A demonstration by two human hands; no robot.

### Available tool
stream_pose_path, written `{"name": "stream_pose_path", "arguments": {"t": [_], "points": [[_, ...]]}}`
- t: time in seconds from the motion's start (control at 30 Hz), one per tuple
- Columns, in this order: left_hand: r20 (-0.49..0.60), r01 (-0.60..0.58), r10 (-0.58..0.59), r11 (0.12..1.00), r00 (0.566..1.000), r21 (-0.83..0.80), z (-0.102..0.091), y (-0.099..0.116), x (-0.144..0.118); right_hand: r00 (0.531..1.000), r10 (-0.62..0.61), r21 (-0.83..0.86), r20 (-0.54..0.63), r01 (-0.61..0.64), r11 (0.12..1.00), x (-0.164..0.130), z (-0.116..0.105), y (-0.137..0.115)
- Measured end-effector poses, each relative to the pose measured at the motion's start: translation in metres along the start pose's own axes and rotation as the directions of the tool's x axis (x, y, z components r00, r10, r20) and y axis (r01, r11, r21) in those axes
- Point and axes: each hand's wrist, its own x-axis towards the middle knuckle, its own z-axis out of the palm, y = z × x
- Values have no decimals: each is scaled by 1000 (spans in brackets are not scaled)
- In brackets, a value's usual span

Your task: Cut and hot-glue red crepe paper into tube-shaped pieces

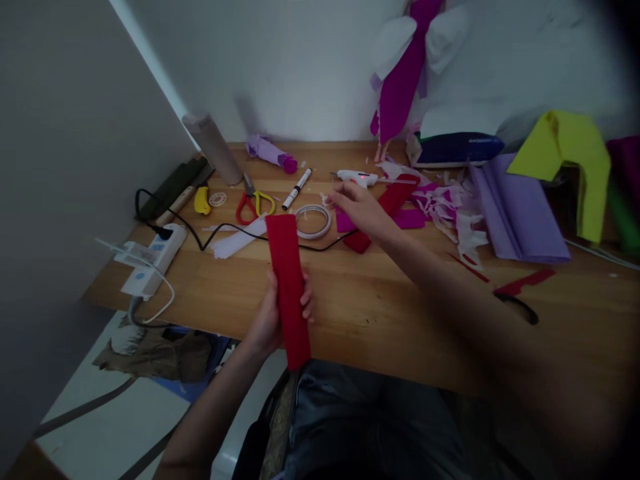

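Note:
My left hand [273, 312] is wrapped round a folded strip of red crepe paper [287, 287], held upright and slightly tilted over the table's front edge. Above the tabletop, my right hand [354, 205] has its fingers drawn together in a pinch; whether anything is between them is too small to make out. Just behind that hand lies a white glue gun [356, 177] with a red light on. Left of the fingertips is a roll of double-sided tape [313, 221]. Under my right wrist are another red crepe strip [356, 242] and magenta paper [410, 219].
Scissors [256, 203], a marker [297, 189] and white strips [237, 241] lie left of centre. A black cable [220, 227] runs from the power strip [160, 260]. Rightward are paper scraps [447, 207], an iron [455, 148], purple paper [520, 210] and a black-handled tool [520, 305].

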Motion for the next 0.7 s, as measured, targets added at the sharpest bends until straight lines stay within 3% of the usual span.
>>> {"name": "stream_pose_path", "arguments": {"t": [0.13,0.23,0.4,0.5,0.57,0.6,0.63,0.67,0.7], "points": [[-139,-109,116,992,984,57,-14,7,-6,992,107,-406,-63,-123,906,13,-4,23],[-236,-152,170,984,957,95,-19,8,-9,992,105,-474,-69,-125,872,35,4,23],[-327,-191,232,970,916,151,-21,15,-17,993,73,-552,-95,-113,826,71,18,3],[-334,-215,269,958,903,191,-23,24,-24,997,67,-560,-30,-73,826,59,10,-12],[-298,-229,276,956,914,183,-22,29,-25,990,81,-522,113,-10,853,33,6,-22],[-267,-235,274,957,924,170,-20,31,-25,969,84,-477,231,38,878,15,7,-28],[-230,-238,270,958,935,159,-17,32,-24,918,69,-394,390,99,914,-3,9,-33],[-193,-245,271,958,943,147,-13,32,-21,787,24,-205,617,132,970,-22,14,-38],[-163,-250,271,958,949,139,-9,32,-19,676,-39,-50,736,111,993,-40,20,-42]]}}
